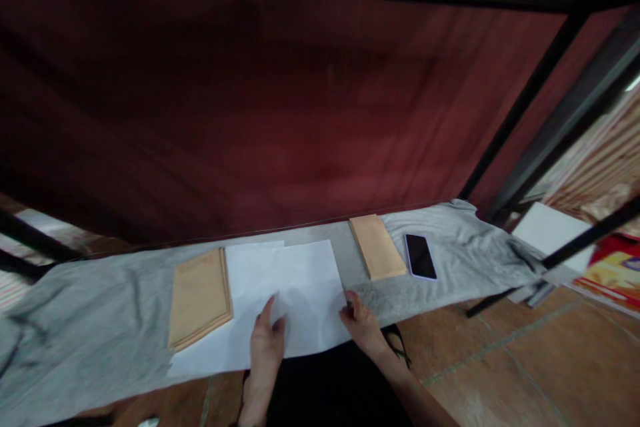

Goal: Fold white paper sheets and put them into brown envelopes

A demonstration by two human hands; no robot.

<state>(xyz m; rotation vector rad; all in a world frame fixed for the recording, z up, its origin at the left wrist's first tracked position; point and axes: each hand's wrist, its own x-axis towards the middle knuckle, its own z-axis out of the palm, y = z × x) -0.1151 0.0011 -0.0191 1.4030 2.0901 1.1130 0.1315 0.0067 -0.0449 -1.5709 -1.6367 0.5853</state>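
2 hands on a white sheet (300,273) spread over a grey cloth (100,327).

The left hand (267,340) lies on the sheet's near part with its fingers stretched out and loose. The right hand (361,324) curls at the sheet's right edge and seems to pinch it. A stack of brown envelopes (199,297) lies just left, with 1 brown envelope (377,247) and a phone (420,257) to the right.
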